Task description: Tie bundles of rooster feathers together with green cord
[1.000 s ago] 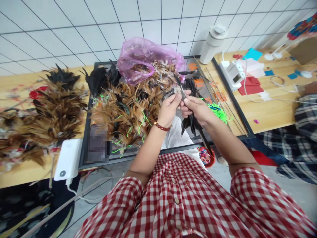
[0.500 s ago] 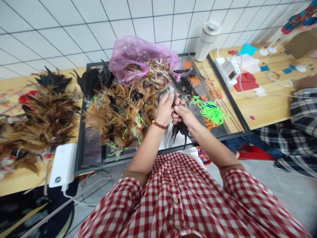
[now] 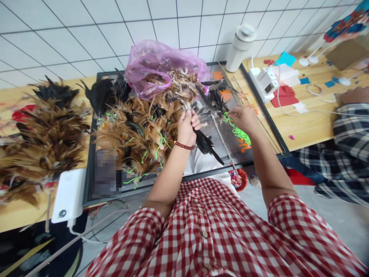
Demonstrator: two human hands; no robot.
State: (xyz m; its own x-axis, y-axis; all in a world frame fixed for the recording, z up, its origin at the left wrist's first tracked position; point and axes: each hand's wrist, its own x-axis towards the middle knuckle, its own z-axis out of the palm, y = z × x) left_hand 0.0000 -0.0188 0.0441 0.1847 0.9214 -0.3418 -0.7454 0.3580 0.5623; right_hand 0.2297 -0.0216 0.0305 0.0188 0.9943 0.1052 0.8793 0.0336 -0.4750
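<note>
My left hand (image 3: 188, 125) is closed around a bunch of black feathers (image 3: 206, 145). Their pale quill ends stick up above the thumb, and the dark tips hang down to the right. On the right, my right hand (image 3: 242, 118) has its fingers bent together at a pile of bright green cord (image 3: 241, 135), covering much of it. The fingertips seem to pinch a strand, though the contact is partly hidden. Loose black feathers (image 3: 216, 100) lie between the hands, beyond a thin stick (image 3: 221, 136). Brown feather bunches tied with green cord (image 3: 144, 134) spread out left of my left hand.
A pink plastic bag (image 3: 170, 57) of feathers stands behind, near a white bottle (image 3: 240, 48). A black-framed board (image 3: 198, 174) lies underneath. More brown feathers (image 3: 52, 142) and a white power bank (image 3: 69, 194) are left. A power strip (image 3: 261, 82) and another person's plaid sleeve (image 3: 351, 130) are right.
My hands were together at the black feathers. My right hand has let go and moved right to the green cord, while my left keeps the bunch, its tips now swung further right.
</note>
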